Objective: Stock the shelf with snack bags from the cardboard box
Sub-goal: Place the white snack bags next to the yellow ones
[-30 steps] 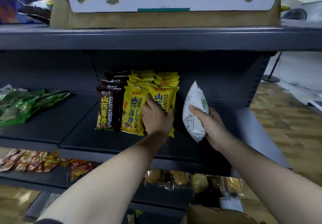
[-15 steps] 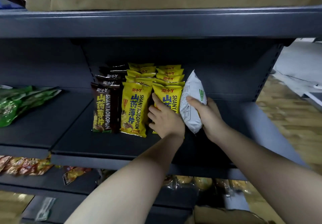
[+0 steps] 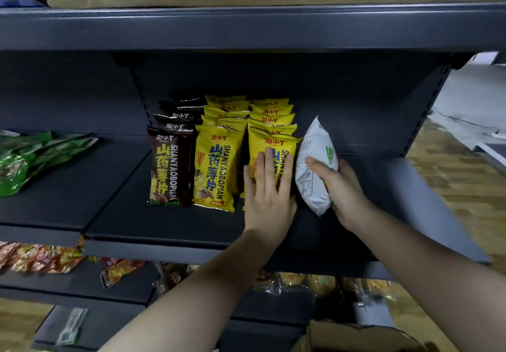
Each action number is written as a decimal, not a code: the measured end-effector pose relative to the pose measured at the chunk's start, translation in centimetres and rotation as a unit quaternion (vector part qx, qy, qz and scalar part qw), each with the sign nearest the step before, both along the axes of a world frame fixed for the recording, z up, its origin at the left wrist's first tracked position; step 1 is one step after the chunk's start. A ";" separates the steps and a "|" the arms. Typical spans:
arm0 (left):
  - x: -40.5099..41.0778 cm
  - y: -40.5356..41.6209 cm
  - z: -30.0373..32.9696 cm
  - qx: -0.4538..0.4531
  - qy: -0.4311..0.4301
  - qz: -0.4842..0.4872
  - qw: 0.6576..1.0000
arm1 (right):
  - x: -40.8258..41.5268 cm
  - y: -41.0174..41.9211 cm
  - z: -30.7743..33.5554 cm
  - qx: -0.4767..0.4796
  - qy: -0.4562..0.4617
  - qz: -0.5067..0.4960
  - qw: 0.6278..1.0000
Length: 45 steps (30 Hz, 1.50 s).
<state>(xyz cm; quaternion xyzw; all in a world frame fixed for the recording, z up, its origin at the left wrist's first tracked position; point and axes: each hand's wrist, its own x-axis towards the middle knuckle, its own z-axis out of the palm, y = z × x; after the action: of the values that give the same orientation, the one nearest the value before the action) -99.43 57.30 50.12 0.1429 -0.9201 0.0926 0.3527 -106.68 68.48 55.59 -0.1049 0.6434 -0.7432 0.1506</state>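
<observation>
On the far left of the shelf (image 3: 405,187) lie some green bags (image 3: 30,157), flat and well apart from the rest. Nearer the middle stands a row of brown bags (image 3: 169,171), upright, and just beside it two rows of yellow bags (image 3: 216,168), also upright with their long sides running up and down.

The left hand (image 3: 267,195) lies flat against the front bag of the right-hand yellow row, fingers straight and together, pressing on it and gripping nothing. It seems to be steadying that row so it does not tip forward.

Just to the right, the white bag (image 3: 313,171) is held in the right hand (image 3: 338,187), whose fingers and thumb curl round its lower half. The bag stands nearly upright, its top leaning slightly left, its long side matching the yellow bags. Its left edge is touching or almost touching the yellow row; which cannot be told.

The bare shelf to the right of the yellow rows is where the white bag looks bound. The right hand already has it there, so the coming move is likely a short push back and down until its bottom edge rests on the shelf.

At the bottom right, the rim of the cardboard box (image 3: 356,335) shows below the shelves.
</observation>
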 end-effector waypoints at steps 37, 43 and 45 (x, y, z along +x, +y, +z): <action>-2.2 4.4 4.3 0.600 -0.030 -0.306 0.739 | -0.9 2.2 2.0 0.025 0.042 -0.037 0.998; -4.4 4.0 4.3 0.667 0.010 -0.305 0.679 | -4.2 3.6 1.8 -0.007 -0.009 0.118 0.993; -5.5 4.0 4.0 0.660 0.017 -0.293 0.692 | -5.5 2.9 1.5 -0.020 -0.004 0.100 0.995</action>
<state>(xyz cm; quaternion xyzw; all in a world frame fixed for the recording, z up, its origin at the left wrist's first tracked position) -104.95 61.25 54.14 0.0638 -0.7336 -0.6488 0.1920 -112.13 71.42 57.14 -0.1690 0.6137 -0.7378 0.2246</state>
